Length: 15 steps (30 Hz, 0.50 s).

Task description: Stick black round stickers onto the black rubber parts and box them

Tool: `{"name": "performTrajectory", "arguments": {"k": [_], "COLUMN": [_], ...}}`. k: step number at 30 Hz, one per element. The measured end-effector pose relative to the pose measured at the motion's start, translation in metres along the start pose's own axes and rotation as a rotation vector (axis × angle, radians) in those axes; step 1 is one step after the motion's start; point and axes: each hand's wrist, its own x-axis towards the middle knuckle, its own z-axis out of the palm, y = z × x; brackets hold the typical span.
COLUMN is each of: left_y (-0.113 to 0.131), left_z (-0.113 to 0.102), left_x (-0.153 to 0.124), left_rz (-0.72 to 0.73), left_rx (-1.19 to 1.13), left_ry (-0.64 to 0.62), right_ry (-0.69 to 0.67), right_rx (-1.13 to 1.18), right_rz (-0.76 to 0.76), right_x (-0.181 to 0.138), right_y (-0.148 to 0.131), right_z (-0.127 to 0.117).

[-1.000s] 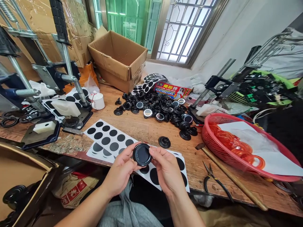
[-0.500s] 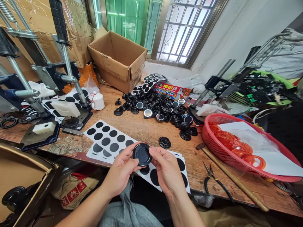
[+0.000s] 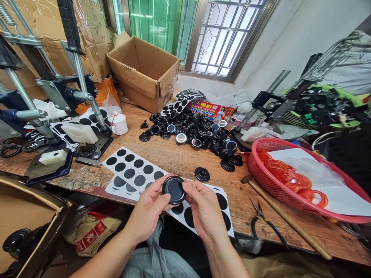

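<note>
A round black plastic part [image 3: 174, 190] with a raised rim is held up between both hands, its flat recessed face toward me. My left hand [image 3: 150, 206] grips its left edge, thumb on the lower rim. On the right edge, my right hand [image 3: 201, 202] pinches it between thumb and fingers. Under the hands lie white sheets of black round stickers [image 3: 139, 180], partly covered by them. One similar black part [image 3: 202, 174] rests on the bench just beyond my right hand. Farther back is a heap of such parts [image 3: 188, 133], some with shiny faces.
Hand presses [image 3: 89, 100] stand at left, with another press [image 3: 263, 102] at right. A red basket [image 3: 252, 166] of orange rings, a hammer [image 3: 286, 216] and pliers [image 3: 261, 220] lie on the right. A cardboard box [image 3: 158, 90] and a white lidded cup [image 3: 119, 125] are at the back.
Both hands keep the round black part in nearly the same place. The surroundings shift only slightly in view.
</note>
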Motion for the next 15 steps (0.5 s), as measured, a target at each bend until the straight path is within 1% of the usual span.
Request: {"name": "performTrajectory", "arguments": {"k": [6,15], "left_y": [0.0003,0.0044], "left_z": [0.0008,0.0045], "left_x": [-0.0003,-0.0009], "left_rz": [-0.009,-0.016], "left_rx": [-0.014,-0.064], "left_ry": [0.01,0.089], "right_ry": [0.003,-0.009], "right_rx": [0.02,0.027], "right_rz": [-0.005,-0.011], "right_x": [0.0001,-0.0026], "right_y": [0.0015,0.0037], "right_z": [-0.0001,0.0022]}}
